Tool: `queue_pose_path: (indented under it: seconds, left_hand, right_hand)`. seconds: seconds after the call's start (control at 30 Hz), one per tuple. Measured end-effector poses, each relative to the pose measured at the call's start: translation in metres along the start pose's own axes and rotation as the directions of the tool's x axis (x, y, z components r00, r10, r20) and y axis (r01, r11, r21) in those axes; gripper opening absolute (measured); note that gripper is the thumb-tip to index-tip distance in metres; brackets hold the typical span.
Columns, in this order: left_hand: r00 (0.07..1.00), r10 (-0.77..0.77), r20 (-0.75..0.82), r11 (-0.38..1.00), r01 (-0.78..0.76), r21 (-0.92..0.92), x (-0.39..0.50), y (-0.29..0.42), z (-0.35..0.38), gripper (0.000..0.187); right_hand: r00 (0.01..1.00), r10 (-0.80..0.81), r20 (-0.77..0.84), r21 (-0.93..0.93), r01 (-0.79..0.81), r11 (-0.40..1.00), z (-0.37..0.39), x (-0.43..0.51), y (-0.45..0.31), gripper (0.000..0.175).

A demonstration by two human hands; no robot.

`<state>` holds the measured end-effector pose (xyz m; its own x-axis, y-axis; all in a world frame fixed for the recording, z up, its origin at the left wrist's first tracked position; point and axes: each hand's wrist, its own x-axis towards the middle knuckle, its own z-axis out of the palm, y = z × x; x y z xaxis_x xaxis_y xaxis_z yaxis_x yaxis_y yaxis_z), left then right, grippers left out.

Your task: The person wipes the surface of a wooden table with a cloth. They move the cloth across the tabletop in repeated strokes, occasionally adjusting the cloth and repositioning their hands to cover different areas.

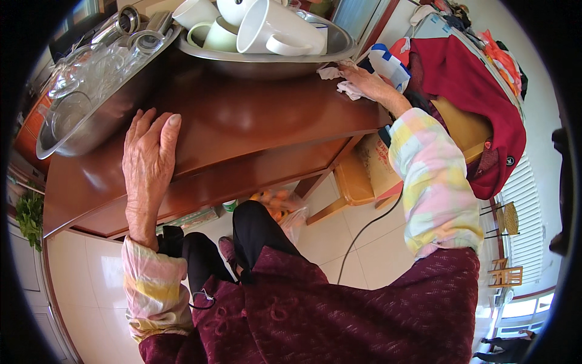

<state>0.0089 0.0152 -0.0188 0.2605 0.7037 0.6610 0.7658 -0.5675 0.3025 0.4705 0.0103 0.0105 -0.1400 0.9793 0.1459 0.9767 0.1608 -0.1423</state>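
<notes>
My left hand lies palm down at the front edge of the reddish-brown wooden table, its fingers apart with nothing in them. Just beyond its fingertips is a metal basin of clear glassware. At the table's far right, my right hand is on a crumpled white cloth or tissue. White folds stick out on both sides of its fingers, which partly cover it. Left of that hand stands a second metal basin with white mugs and a pale green cup.
A wooden chair draped with a dark red garment stands close on the right. A black cable hangs to the tiled floor. Under the table are a plastic bag of orange items and a wooden stool.
</notes>
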Motion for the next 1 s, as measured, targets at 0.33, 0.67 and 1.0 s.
queue_pose_path:
  seconds: [0.33, 0.67, 1.0]
  left_hand:
    - [1.000, 0.011, -0.009, 1.000, -0.012, -0.021, 0.000, -0.003, 0.003, 0.048]
    - [1.000, 0.003, -0.007, 1.000, -0.003, -0.010, 0.002, -0.005, 0.002, 0.049]
    - [0.996, 0.066, -0.057, 0.998, -0.066, 0.004, -0.002, -0.003, 0.004, 0.045]
  right_hand:
    - [0.755, -0.012, -0.655, -0.180, -0.141, 0.973, 0.037, -0.098, -0.067, 0.030]
    - [0.747, -0.061, -0.662, 0.015, 0.094, 0.995, 0.066, -0.096, -0.166, 0.023]
    - [0.560, 0.058, -0.827, -0.066, -0.200, 0.977, 0.069, -0.095, -0.126, 0.027]
